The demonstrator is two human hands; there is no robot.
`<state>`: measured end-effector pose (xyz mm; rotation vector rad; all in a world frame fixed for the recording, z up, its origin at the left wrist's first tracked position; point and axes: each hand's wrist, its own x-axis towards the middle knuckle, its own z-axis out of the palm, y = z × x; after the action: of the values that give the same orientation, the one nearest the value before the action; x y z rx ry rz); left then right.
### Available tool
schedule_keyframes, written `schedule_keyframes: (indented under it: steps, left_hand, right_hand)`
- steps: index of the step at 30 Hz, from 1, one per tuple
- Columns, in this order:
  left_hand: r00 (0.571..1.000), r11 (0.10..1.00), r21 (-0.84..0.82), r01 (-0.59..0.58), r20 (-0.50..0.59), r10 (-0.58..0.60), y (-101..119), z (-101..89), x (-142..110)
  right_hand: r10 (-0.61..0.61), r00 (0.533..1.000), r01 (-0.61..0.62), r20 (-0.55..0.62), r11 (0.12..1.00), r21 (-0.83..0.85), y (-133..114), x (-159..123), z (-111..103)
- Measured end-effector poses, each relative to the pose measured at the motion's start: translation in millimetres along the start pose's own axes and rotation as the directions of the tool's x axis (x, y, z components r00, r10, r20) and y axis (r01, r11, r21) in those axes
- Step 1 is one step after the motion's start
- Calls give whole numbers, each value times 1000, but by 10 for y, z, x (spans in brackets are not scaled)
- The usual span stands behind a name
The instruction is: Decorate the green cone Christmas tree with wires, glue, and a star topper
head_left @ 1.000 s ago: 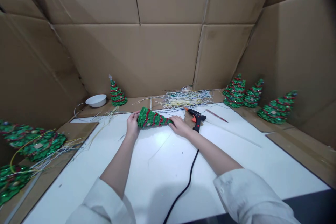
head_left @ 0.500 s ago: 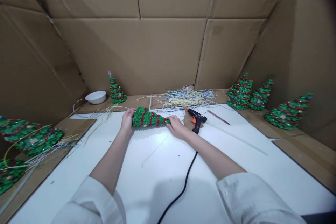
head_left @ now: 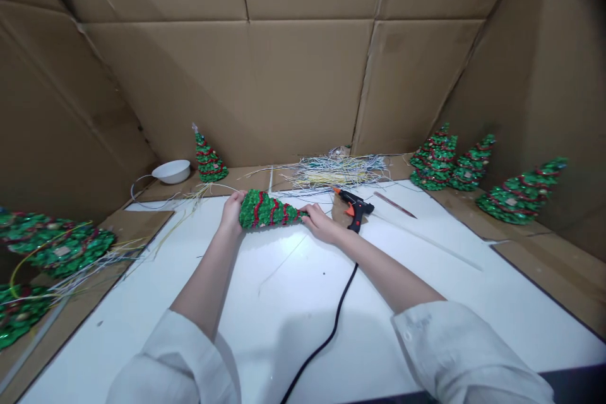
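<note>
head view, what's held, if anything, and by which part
A green cone-shaped tree with red garland: left hand at its wide base, right hand at its tip.

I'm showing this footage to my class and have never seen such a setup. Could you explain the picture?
There is no machine: a camera worn on a person's head looks forward and down at their two bare hands. The left hand holds the wide end of a green tree decoration with red trim, tilted on its side; the right hand holds its narrow tip. On the white table lies a black-and-orange glue gun, its black cord running toward the wearer. Farther back are thin strands, a white bowl and another tree.
</note>
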<state>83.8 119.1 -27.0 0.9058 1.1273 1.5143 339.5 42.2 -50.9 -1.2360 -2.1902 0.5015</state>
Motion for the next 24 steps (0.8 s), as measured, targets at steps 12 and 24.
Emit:
schedule_keyframes:
  steps: [12,24]
  left_hand:
    - [997,996,45,75,-18,-74,-20,-25,36]
    - [997,996,44,71,-13,-71,-33,-20,36]
  right_hand:
    - [-9,999,12,-35,997,76,72,30,29]
    - [13,998,-6,-62,993,114,49,44,15]
